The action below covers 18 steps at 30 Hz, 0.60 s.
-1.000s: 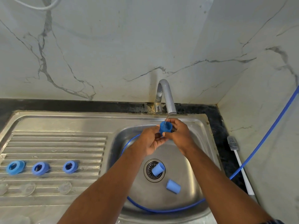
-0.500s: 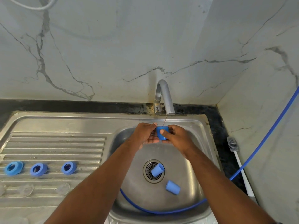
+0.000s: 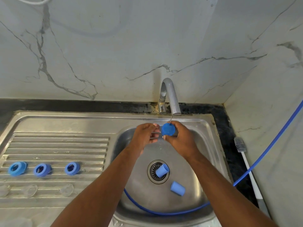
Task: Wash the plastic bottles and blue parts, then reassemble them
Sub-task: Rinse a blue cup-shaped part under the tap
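My right hand (image 3: pixel 180 138) grips a blue cap (image 3: pixel 168 129) under the thin stream from the tap (image 3: pixel 170 97), its closed end facing me. My left hand (image 3: pixel 146 135) is just left of the cap, fingers loosely curled with the fingertips near its edge. Two more blue caps lie in the sink basin: one (image 3: pixel 162 170) on the drain, one (image 3: pixel 177 188) to its lower right. Three blue rings (image 3: pixel 17 168) (image 3: pixel 42 169) (image 3: pixel 72 168) sit in a row on the drainboard. Below them lie three clear plastic pieces (image 3: pixel 66 189).
A blue hose (image 3: pixel 164 212) curls along the front of the steel sink (image 3: pixel 208 161) and runs up to the right. A white-handled bottle brush (image 3: pixel 246 164) lies on the dark counter right of the sink. Marble walls stand behind and to the right.
The cap has turned in my right hand so its closed end faces me. My left hand has loosened from it and sits just beside it.
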Motion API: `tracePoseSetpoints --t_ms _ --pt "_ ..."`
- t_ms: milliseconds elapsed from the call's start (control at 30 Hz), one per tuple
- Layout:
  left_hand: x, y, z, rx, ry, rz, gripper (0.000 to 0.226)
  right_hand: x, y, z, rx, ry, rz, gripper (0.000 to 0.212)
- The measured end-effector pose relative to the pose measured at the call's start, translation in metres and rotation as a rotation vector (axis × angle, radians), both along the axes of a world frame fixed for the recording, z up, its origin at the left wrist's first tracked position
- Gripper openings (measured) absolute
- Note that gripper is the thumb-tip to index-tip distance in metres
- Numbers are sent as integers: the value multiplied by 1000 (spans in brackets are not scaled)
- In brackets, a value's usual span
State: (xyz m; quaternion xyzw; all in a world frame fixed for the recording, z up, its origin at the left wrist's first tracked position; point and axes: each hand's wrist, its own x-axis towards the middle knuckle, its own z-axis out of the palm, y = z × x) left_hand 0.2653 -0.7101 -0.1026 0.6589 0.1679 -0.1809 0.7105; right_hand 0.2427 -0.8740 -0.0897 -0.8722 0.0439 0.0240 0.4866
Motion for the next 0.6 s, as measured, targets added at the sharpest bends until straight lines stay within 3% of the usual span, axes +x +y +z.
tracePoseSetpoints --t_ms 67,200,333,433,600 --pt "-1 3 -2 7 26 43 21 -2 6 -1 -22 -111 -67 51" --pt "-7 8 -3 16 64 21 19 -8 16 -10 -136 8 -1 47" --pt "-7 12 -4 17 96 -4 22 -8 20 -5 -42 -117 -126 52" --pt "-10 10 -5 30 105 -41 21 -12 20 -6 -86 3 -70 50" --pt "-9 7 -3 -11 97 -57 19 -15 22 -4 5 -89 -59 46"
